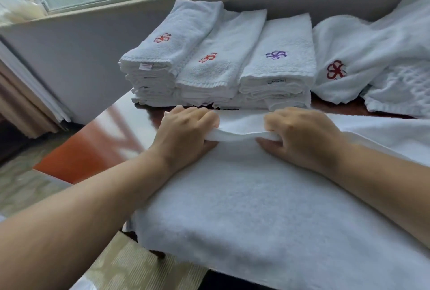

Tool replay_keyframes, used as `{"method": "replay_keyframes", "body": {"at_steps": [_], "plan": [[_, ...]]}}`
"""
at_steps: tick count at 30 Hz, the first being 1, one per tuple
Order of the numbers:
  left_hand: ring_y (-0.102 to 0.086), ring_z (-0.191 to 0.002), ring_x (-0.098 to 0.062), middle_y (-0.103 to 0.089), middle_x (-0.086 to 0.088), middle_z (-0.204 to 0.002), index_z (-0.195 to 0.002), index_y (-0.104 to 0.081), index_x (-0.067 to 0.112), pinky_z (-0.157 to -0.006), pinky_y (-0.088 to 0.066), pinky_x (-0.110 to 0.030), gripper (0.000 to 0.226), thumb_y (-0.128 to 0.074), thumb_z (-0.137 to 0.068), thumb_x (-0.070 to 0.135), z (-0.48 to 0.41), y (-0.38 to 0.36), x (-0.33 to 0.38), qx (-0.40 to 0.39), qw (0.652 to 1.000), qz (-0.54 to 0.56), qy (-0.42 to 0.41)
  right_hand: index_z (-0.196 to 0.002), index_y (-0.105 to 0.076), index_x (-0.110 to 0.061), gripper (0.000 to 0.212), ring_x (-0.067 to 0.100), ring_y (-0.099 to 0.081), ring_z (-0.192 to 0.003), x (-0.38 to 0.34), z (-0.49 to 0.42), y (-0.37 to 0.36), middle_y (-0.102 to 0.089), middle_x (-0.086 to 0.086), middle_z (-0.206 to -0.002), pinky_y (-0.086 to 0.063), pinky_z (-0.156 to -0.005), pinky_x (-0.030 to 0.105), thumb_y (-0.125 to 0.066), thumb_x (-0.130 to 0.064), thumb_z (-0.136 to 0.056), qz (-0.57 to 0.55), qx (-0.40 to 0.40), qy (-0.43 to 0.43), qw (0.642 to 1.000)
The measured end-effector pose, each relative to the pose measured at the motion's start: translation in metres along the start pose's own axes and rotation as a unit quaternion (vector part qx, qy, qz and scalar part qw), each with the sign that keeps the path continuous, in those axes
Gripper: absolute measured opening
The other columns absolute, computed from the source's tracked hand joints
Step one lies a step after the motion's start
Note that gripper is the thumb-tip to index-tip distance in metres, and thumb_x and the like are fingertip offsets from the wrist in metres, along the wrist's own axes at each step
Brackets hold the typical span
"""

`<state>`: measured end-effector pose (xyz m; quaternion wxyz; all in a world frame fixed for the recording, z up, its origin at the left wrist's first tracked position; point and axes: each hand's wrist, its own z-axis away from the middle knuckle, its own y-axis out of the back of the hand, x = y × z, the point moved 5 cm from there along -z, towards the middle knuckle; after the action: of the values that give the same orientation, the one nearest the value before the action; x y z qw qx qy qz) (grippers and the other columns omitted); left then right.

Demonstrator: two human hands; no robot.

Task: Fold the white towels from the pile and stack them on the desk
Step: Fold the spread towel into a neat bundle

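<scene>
A white towel (244, 208) lies spread over the near part of the desk and hangs over its front edge. My left hand (186, 131) and my right hand (300, 134) each pinch the towel's far folded edge, thumbs under and fingers curled over it, lifting it slightly. Just behind the hands stand three stacks of folded white towels (221, 64), two topped with red flower logos and one with a purple logo. To the right lies the loose pile of unfolded white towels (377, 57), one showing a dark red logo.
The glossy reddish desk top (111, 131) shows bare at the left. A grey wall (76, 52) and a window sill run behind the stacks. Curtain folds (25, 103) hang at the far left. Patterned carpet (130, 264) lies below the desk's front edge.
</scene>
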<state>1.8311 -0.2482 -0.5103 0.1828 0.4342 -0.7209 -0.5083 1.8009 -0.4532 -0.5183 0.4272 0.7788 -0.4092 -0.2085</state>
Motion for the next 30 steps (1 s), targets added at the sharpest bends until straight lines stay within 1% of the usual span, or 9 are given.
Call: {"method": "replay_keyframes", "body": {"at_steps": [3, 7, 10, 13, 17, 21, 25, 27, 30], "plan": [[-0.063, -0.078, -0.030, -0.063, -0.003, -0.082, -0.089, -0.065, 0.015, -0.069, -0.040, -0.038, 0.016, -0.069, -0.077, 0.025, -0.014, 0.008, 0.002, 0.007, 0.999, -0.013, -0.030, -0.078, -0.058, -0.008, 0.034, 0.034, -0.063, -0.062, 0.002, -0.012, 0.001, -0.062, 0.012, -0.069, -0.044, -0.050, 0.037, -0.073, -0.037, -0.087, 0.069, 0.001, 0.008, 0.998], [-0.053, -0.088, -0.023, -0.057, 0.005, -0.088, -0.096, -0.066, 0.022, -0.072, -0.027, -0.032, 0.032, -0.048, -0.069, 0.021, -0.001, 0.025, -0.008, 0.053, 0.998, 0.028, -0.006, -0.077, -0.053, -0.013, 0.034, 0.031, -0.059, -0.048, -0.013, 0.002, 0.009, -0.059, 0.005, -0.060, -0.036, -0.043, 0.029, -0.083, -0.028, -0.076, 0.030, 0.047, -0.041, 0.998], [-0.055, -0.085, -0.026, -0.057, 0.002, -0.086, -0.093, -0.073, 0.022, -0.071, -0.036, -0.035, 0.037, -0.051, -0.067, 0.008, 0.025, 0.020, -0.006, 0.063, 0.997, 0.052, 0.001, -0.082, -0.063, -0.014, 0.020, 0.032, -0.060, -0.056, -0.027, 0.016, 0.006, -0.060, 0.002, -0.069, -0.040, -0.046, 0.030, -0.073, -0.031, -0.086, -0.025, 0.026, -0.004, 0.999], [-0.056, -0.078, -0.029, -0.059, -0.002, -0.082, -0.088, -0.077, 0.017, -0.067, -0.044, -0.042, 0.039, -0.053, -0.064, -0.002, 0.041, 0.015, -0.002, 0.079, 0.992, 0.098, -0.020, -0.085, -0.072, -0.015, 0.020, 0.031, -0.055, -0.052, -0.027, 0.020, 0.013, -0.056, 0.001, -0.068, -0.039, -0.044, 0.029, -0.063, -0.030, -0.094, -0.042, 0.045, 0.039, 0.997], [-0.054, -0.066, -0.026, -0.057, -0.001, -0.076, -0.076, -0.076, 0.015, -0.056, -0.046, -0.035, 0.035, -0.053, -0.066, -0.010, 0.050, 0.018, -0.002, 0.133, 0.979, 0.151, -0.043, -0.086, -0.075, -0.017, 0.020, 0.028, -0.046, -0.046, -0.036, 0.025, 0.020, -0.048, 0.001, -0.065, -0.039, -0.038, 0.032, -0.062, -0.025, -0.098, -0.029, 0.063, 0.129, 0.989], [-0.057, -0.066, -0.028, -0.059, 0.000, -0.075, -0.068, -0.069, 0.013, -0.051, -0.048, -0.036, 0.026, -0.046, -0.071, 0.002, 0.049, 0.020, -0.004, 0.109, 0.986, 0.125, -0.011, -0.085, -0.075, -0.017, 0.029, 0.027, -0.053, -0.049, -0.043, 0.025, 0.014, -0.053, 0.000, -0.066, -0.043, -0.039, 0.033, -0.055, -0.034, -0.098, -0.033, 0.013, 0.145, 0.989], [-0.061, -0.073, -0.025, -0.065, 0.005, -0.082, -0.076, -0.072, 0.018, -0.061, -0.051, -0.037, 0.031, -0.041, -0.072, 0.018, 0.048, 0.019, -0.006, 0.011, 0.990, 0.139, 0.015, -0.082, -0.072, -0.017, 0.035, 0.027, -0.058, -0.056, -0.039, 0.025, 0.010, -0.057, -0.001, -0.068, -0.047, -0.042, 0.036, -0.050, -0.039, -0.097, -0.032, -0.018, 0.118, 0.992], [-0.059, -0.080, -0.018, -0.064, 0.010, -0.089, -0.084, -0.071, 0.025, -0.068, -0.050, -0.035, 0.038, -0.035, -0.073, 0.030, 0.052, 0.018, -0.009, -0.036, 0.984, 0.160, 0.064, -0.083, -0.073, -0.017, 0.035, 0.026, -0.059, -0.057, -0.039, 0.026, 0.010, -0.058, -0.001, -0.069, -0.048, -0.043, 0.036, -0.050, -0.038, -0.098, -0.032, -0.028, 0.118, 0.992], [-0.057, -0.092, -0.013, -0.063, 0.010, -0.098, -0.092, -0.071, 0.030, -0.078, -0.046, -0.034, 0.050, -0.023, -0.086, 0.045, 0.056, 0.017, -0.011, -0.052, 0.968, 0.179, 0.169, -0.084, -0.073, -0.017, 0.029, 0.026, -0.059, -0.057, -0.040, 0.026, 0.010, -0.059, -0.002, -0.069, -0.048, -0.043, 0.035, -0.056, -0.036, -0.098, -0.031, -0.036, 0.113, 0.992]]}}
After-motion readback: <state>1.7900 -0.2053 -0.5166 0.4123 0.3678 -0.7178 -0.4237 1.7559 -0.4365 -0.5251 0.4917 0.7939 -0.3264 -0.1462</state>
